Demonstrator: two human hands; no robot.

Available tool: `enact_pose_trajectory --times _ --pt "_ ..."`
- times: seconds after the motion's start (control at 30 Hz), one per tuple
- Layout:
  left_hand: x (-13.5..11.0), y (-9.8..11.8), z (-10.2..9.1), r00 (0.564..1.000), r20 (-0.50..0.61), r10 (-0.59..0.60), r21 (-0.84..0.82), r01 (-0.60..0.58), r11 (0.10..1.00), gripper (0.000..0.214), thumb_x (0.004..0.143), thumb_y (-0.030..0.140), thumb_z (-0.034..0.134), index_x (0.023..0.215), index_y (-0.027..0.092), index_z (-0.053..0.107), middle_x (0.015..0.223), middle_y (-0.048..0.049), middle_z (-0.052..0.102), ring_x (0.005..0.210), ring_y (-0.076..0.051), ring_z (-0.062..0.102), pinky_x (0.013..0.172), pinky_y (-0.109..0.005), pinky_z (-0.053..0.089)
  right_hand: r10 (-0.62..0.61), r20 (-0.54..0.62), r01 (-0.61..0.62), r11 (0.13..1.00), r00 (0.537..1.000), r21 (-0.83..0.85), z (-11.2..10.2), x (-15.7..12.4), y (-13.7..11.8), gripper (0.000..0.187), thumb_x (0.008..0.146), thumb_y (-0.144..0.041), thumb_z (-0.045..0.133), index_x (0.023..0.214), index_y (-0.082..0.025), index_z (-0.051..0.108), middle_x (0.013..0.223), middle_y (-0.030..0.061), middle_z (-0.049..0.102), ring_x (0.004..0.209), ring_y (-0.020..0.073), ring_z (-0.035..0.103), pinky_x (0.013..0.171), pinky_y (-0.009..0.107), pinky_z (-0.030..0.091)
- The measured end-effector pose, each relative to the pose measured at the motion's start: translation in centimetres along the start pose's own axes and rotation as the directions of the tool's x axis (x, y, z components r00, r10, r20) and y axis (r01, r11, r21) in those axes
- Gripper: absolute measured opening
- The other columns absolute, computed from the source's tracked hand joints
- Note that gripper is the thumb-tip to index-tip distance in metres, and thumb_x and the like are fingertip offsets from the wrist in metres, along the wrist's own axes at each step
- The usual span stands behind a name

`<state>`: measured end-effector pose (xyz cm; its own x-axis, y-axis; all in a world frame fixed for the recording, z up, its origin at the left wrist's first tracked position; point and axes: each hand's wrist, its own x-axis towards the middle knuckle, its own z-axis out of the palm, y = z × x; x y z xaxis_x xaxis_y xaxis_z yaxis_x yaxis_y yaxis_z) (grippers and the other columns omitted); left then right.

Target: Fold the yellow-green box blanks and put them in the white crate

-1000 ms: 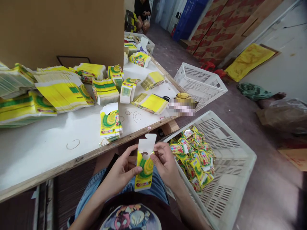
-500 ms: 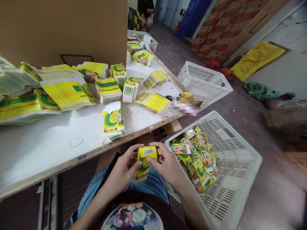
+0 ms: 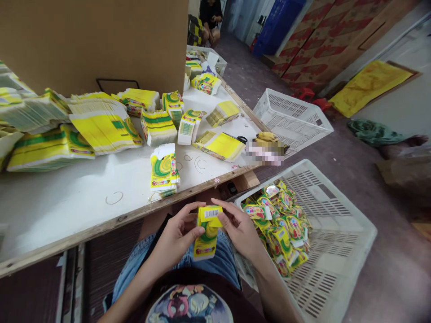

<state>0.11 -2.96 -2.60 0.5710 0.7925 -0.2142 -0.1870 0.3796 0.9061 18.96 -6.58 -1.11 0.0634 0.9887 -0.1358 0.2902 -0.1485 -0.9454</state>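
Above my lap I hold a small yellow and green printed carton (image 3: 206,240) with a barcode panel at its top. My left hand (image 3: 183,229) grips its left side, thumb on the front and fingers behind. At the upper right corner, my right hand (image 3: 237,226) has its thumb on the barcode panel and its fingers behind it. On the table just beyond stands a small stack of flat cartons (image 3: 163,168) of the same print. Right of my hands, a white plastic crate (image 3: 340,264) holds a heap of filled-looking cartons (image 3: 283,224).
Bundles of flat cartons (image 3: 101,119) line the white table (image 3: 77,193) before a large cardboard sheet (image 3: 94,40). Bananas (image 3: 267,137) and scissors (image 3: 241,139) lie at the table's right corner. Another crate (image 3: 292,112) stands beyond. A person (image 3: 211,20) sits at the back.
The carton's barcode panel has gone from bowed to flatter and more squared at the top. My right thumb has moved onto the panel's right edge. The view has shifted slightly left.
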Motion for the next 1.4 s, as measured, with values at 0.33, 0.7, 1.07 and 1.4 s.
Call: enact_pose_trajectory --times 0.33,0.7,1.07,1.4 --pt "-0.1 0.3 0.4 0.965 -0.142 0.221 0.311 -0.169 0.935 0.035 0.09 0.023 0.061 0.125 0.021 0.057 0.118 -0.0111 0.071 0.104 -0.024 0.069 0.091 -0.037 0.055 -0.106 -0.285 0.065 0.987 0.953 -0.149 -0.9 -1.1 -0.7 0.021 0.089 -0.033 0.063 0.103 -0.023 0.075 0.103 0.0101 0.073 0.092 0.0276 0.067 0.082 0.042 0.054" --pt "3.0 3.3 -10.0 0.652 -0.56 0.511 0.807 0.29 0.515 0.023 0.084 0.041 0.062 0.085 0.017 0.065 0.083 -0.0077 0.068 0.079 -0.026 0.061 0.078 -0.04 0.047 -0.336 -0.337 0.043 0.761 0.88 -0.647 -4.2 -0.5 2.6 0.041 0.091 -0.053 0.056 0.108 -0.02 0.071 0.103 0.0127 0.066 0.099 0.0302 0.06 0.09 0.048 0.045" --pt "-0.6 4.4 -2.9 0.9 -0.196 0.39 0.557 -0.225 0.799 0.02 0.094 0.031 0.053 0.077 0.019 0.053 0.093 -0.0054 0.068 0.078 -0.016 0.061 0.07 -0.025 0.048 -0.509 -0.151 0.403 0.801 0.847 -0.443 2.5 0.6 -3.1 0.042 0.094 -0.028 0.059 0.136 -0.026 0.055 0.14 0.0115 0.058 0.128 0.0306 0.052 0.098 0.047 0.046" --pt "-0.9 1.4 0.0 0.999 0.032 0.032 -0.116 -0.028 0.993 0.034 0.083 0.05 0.07 0.092 0.017 0.063 0.087 -0.0045 0.069 0.08 -0.018 0.063 0.073 -0.027 0.048 -0.255 -0.277 0.24 0.967 0.927 -0.087 4.0 -0.2 -1.6 0.025 0.089 -0.025 0.065 0.111 -0.025 0.053 0.081 -0.0022 0.052 0.061 0.0127 0.047 0.054 0.024 0.045"
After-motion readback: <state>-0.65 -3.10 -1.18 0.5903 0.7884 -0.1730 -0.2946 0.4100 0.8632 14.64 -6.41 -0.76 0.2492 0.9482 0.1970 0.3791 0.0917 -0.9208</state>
